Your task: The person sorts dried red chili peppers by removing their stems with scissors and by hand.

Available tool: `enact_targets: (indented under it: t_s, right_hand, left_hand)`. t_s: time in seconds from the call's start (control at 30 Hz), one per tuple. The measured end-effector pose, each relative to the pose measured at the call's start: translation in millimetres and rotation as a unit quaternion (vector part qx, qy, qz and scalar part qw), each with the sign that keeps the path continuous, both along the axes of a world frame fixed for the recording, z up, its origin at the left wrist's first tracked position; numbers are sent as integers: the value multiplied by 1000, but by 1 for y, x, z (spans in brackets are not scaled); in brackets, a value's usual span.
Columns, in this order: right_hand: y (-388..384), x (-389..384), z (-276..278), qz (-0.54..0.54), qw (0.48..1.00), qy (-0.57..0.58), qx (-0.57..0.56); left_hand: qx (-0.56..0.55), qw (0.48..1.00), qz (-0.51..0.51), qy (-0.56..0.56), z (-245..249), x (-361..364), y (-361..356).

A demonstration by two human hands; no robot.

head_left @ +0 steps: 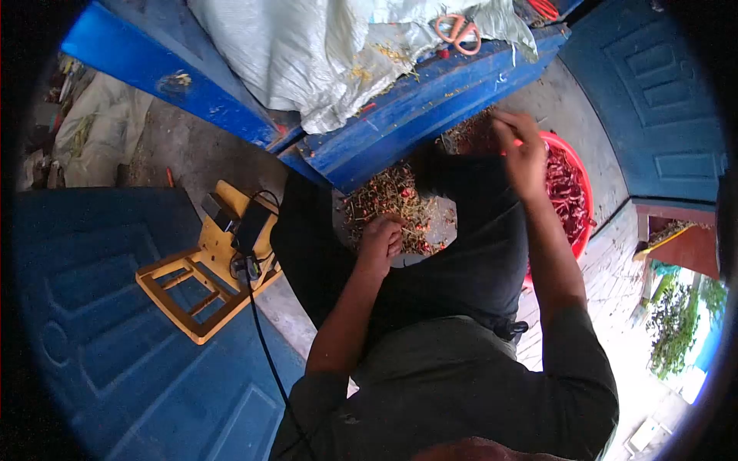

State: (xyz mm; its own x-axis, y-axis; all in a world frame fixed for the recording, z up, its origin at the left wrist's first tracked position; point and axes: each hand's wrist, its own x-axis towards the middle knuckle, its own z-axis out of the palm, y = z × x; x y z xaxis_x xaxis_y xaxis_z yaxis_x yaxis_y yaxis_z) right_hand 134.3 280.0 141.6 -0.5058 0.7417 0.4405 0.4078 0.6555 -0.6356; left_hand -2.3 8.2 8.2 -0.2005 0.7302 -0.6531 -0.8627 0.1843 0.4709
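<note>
My left hand is closed, fingers curled, over a heap of dry stems and small red bits between my legs; what its fingers hold is too small to make out. Raised beside the blue table edge, my right hand has its fingers bent forward and partly blurred, and I cannot see whether anything is between them. Just right of that hand, a red basin holds many dark red dried chillies.
A blue table ahead bears a white woven sack and pink-handled scissors. At the left are a wooden chair with black devices and a cable, and blue doors. Another blue door stands at the upper right.
</note>
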Motion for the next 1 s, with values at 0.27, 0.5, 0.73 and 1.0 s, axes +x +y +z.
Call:
enact_targets:
  t_s: [0.27, 0.5, 0.73, 1.0]
  right_hand:
    - [9, -253, 32, 119, 967, -178, 140]
    - [71, -398, -5, 274, 896, -187, 296]
    - [-16, -361, 31, 248, 922, -259, 145]
    - [-14, -358, 17, 241, 821, -478, 199]
  left_hand:
    - [30, 998, 62, -12, -6, -11, -17]
    - [66, 995, 75, -18, -6, -22, -14]
    - [55, 995, 76, -30, 5, -24, -13]
    - [67, 996, 47, -34, 0, -16, -5]
